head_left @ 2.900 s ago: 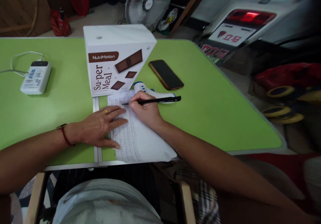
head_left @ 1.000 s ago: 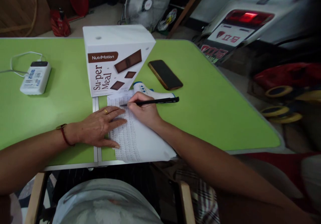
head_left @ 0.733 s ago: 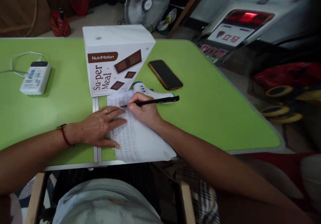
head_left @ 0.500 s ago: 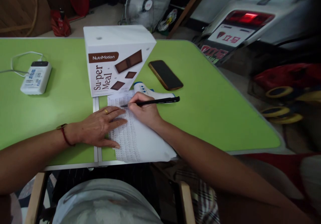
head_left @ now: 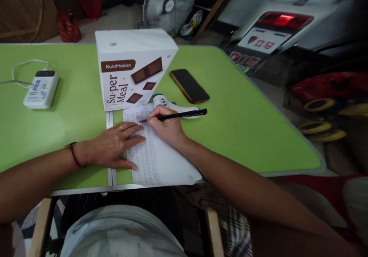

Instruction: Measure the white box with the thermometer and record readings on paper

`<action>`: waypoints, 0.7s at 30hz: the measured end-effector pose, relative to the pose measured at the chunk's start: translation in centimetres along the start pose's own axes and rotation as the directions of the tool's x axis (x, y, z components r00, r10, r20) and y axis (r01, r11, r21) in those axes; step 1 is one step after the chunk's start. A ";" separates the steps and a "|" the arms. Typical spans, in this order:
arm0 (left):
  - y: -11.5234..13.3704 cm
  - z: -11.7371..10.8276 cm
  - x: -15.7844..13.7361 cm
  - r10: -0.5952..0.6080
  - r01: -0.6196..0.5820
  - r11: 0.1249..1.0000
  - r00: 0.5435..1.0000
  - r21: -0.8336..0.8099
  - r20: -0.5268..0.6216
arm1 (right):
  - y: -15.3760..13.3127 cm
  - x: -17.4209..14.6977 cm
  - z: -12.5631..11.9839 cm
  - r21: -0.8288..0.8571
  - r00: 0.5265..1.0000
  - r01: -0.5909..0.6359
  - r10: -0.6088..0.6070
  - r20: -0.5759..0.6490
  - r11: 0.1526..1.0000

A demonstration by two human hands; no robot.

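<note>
A sheet of paper (head_left: pixel 172 165) lies on the green table, its left part covered in rows of small handwriting. My left hand (head_left: pixel 115 144) rests flat on the paper's left edge, fingers spread, with a ring and a red wrist cord. In my right hand (head_left: pixel 168 128) a black pen (head_left: pixel 186 114) is gripped, its tip at the writing near the top of the sheet. Just behind the paper stands a white NutriMotion box (head_left: pixel 126 42). Partly hidden behind my right hand and the pen is a white and blue thermometer gun (head_left: pixel 162 100).
A phone (head_left: pixel 189 85) lies right of the box. At the left is a white power bank (head_left: pixel 41 90) with a cable plugged in. The green table (head_left: pixel 244 134) has a metal rim. Beyond it stand a fan (head_left: pixel 169 7) and a scooter (head_left: pixel 276 30).
My right hand and the pen have shifted very slightly to the right. My left hand, the paper and the box stay in place.
</note>
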State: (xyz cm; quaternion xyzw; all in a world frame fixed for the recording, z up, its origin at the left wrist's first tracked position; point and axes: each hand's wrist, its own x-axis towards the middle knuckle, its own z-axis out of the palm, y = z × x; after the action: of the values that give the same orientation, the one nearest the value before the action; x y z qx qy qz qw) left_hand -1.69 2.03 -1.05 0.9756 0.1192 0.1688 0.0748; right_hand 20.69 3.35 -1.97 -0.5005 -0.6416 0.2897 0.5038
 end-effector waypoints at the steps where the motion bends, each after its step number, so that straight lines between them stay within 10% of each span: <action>1: 0.0 0.0 0.0 0.002 -0.002 1.000 1.000 0.000 -0.002 | 0.0 0.0 0.0 -0.002 1.000 -0.006 0.006 -0.008 1.000; 21: 0.0 0.0 0.0 -0.008 0.008 1.000 1.000 -0.008 0.005 | -0.1 0.0 0.1 0.032 1.000 -0.007 0.008 -0.026 0.999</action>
State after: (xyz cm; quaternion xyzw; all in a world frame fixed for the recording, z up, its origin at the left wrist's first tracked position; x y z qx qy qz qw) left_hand -1.65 2.03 -1.00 0.9752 0.1220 0.1666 0.0798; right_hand 20.55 3.29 -1.93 -0.4988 -0.6283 0.2952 0.5190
